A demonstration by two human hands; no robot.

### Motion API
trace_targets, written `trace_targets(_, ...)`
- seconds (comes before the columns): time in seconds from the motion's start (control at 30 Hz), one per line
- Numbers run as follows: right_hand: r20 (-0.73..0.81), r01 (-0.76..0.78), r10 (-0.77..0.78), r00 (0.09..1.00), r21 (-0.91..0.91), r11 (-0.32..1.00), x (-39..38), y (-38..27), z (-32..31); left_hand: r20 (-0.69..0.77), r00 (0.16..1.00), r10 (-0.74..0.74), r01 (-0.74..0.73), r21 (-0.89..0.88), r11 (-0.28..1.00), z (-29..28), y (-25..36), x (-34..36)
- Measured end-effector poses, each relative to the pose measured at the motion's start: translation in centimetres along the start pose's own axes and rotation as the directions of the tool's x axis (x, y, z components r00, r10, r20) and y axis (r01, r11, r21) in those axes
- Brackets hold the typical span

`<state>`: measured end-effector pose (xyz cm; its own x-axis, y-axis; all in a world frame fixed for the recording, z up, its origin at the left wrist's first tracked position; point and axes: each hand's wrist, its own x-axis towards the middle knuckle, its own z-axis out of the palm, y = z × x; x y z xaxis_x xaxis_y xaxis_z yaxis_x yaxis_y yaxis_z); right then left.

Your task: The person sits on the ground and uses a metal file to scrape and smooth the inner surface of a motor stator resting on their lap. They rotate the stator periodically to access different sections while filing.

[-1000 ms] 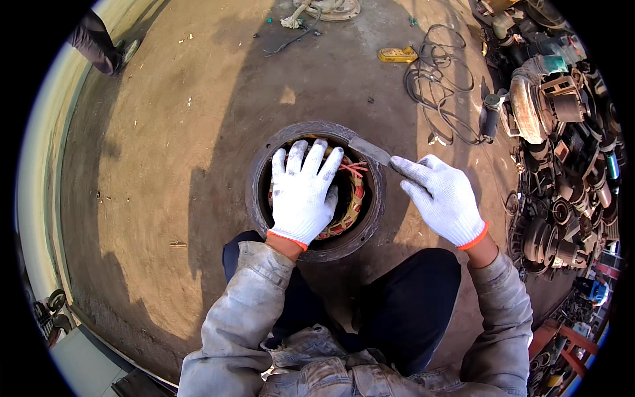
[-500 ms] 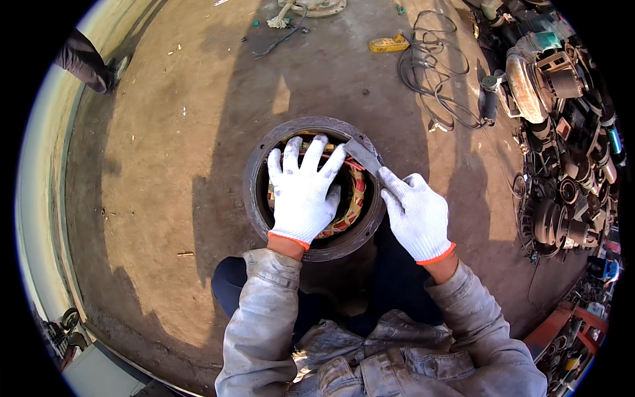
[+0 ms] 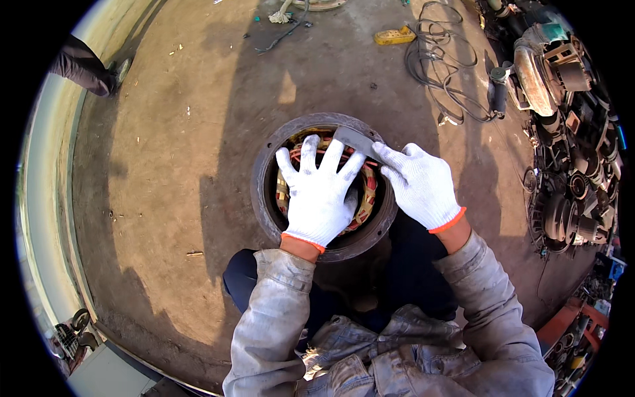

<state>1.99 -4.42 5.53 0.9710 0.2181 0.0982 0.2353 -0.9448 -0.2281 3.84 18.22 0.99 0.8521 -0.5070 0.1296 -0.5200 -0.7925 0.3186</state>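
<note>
A round grey motor housing (image 3: pixel 262 198) stands on the ground in front of me, with its open end up. Inside it runs a ring of copper-and-red bound windings (image 3: pixel 366 198). My left hand (image 3: pixel 320 192), in a white knit glove, lies over the opening with its fingers spread on the windings. Gripped in my gloved right hand (image 3: pixel 423 185) is a flat grey metal blade (image 3: pixel 357 143), its handle end hidden by the fingers. The blade lies across the upper right of the opening, its far end close to my left fingertips.
A loosely coiled dark cable (image 3: pixel 436 66) lies beyond on the right, beside a yellow part (image 3: pixel 394 36). Heaped motor parts (image 3: pixel 555 205) line the right side. Another person's leg (image 3: pixel 83 66) shows at the upper left, near a pale wall base (image 3: pixel 49 231).
My right hand has moved the blade leftward along the housing's upper rim and turned it flatter. My left hand stays spread over the windings. The whole view has shifted slightly.
</note>
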Motion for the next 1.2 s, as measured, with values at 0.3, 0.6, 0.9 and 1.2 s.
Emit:
trace_targets(0.3,0.063,-0.084,0.084,0.994,0.003,0.996,-0.8,-0.6,-0.8,0.033,0.999,0.004,-0.006,0.081,0.997,-0.1,-0.9,-0.3)
trace_targets(0.6,0.115,0.023,-0.027,0.993,0.037,0.999,1.7,1.0,-0.5,0.012,1.0,0.001,-0.001,0.049,0.999,0.1,-0.8,-0.4)
trace_targets(0.9,0.237,0.13,-0.139,0.962,0.055,0.99,5.4,3.2,-1.1,0.001,1.0,-0.004,0.004,0.021,1.0,0.1,-0.9,-0.3)
trace_targets(1.2,0.248,0.42,-0.436,0.865,0.119,0.9,11.4,4.5,-0.6,-0.005,1.0,-0.027,0.027,-0.022,0.999,0.3,-0.6,0.2)
